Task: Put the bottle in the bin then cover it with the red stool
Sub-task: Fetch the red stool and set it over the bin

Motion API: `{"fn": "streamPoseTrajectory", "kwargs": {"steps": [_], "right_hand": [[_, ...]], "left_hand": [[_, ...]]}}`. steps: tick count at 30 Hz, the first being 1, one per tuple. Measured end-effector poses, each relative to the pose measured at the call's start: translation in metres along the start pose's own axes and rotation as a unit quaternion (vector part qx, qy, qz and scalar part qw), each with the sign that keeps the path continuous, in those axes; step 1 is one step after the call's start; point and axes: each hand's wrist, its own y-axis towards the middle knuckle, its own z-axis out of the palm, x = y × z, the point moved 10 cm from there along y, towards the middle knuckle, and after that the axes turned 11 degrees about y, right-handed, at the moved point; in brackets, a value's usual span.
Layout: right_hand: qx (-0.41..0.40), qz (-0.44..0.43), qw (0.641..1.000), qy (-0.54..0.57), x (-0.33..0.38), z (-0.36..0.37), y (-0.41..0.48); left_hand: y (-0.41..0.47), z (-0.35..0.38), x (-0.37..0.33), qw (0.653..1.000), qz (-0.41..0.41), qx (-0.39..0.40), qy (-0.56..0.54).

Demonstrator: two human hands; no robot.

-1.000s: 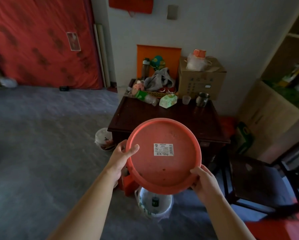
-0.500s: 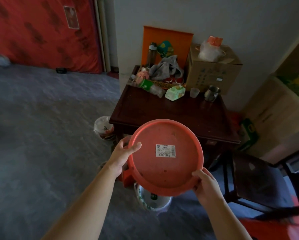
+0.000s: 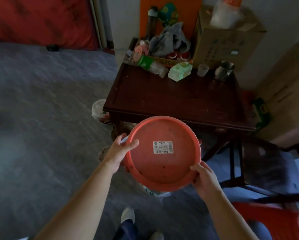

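Note:
I hold the red stool [image 3: 162,163] by its round seat, which faces me with a white label in the middle. My left hand [image 3: 120,152] grips the seat's left rim. My right hand [image 3: 203,179] grips its lower right rim. The stool hangs over the white bin [image 3: 155,193] on the floor, and only a sliver of the bin's rim shows below the seat. The bottle inside the bin is hidden by the stool.
A dark wooden table [image 3: 176,101] stands just beyond the stool, with a green-labelled bottle [image 3: 151,65], tissue pack [image 3: 180,71], cups and a cardboard box [image 3: 226,40] on it. A dark chair [image 3: 266,163] is at right. Another white bucket [image 3: 100,110] sits left of the table.
The stool has come down over the bin, covering the bin's inside and the bottle that were visible before. Both hands keep their grip.

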Motion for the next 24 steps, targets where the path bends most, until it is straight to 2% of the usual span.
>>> {"fn": "streamPoseTrajectory", "kwargs": {"steps": [7,14,19,24], "right_hand": [[-0.022,-0.002,1.0,0.019,0.008,0.014,0.025],[-0.022,0.01,0.999,0.033,-0.018,0.006,0.068],[-0.03,0.031,0.999,0.027,-0.067,-0.033,0.118],[-0.038,0.04,0.998,0.018,-0.131,-0.093,0.189]], "left_hand": [[0.052,-0.001,-0.024,0.999,0.002,0.029,-0.019],[0.094,0.011,-0.007,0.998,0.005,0.067,0.008],[0.13,0.022,0.041,0.995,0.043,0.082,0.032],[0.191,0.025,0.142,0.995,0.035,0.049,0.083]]}}
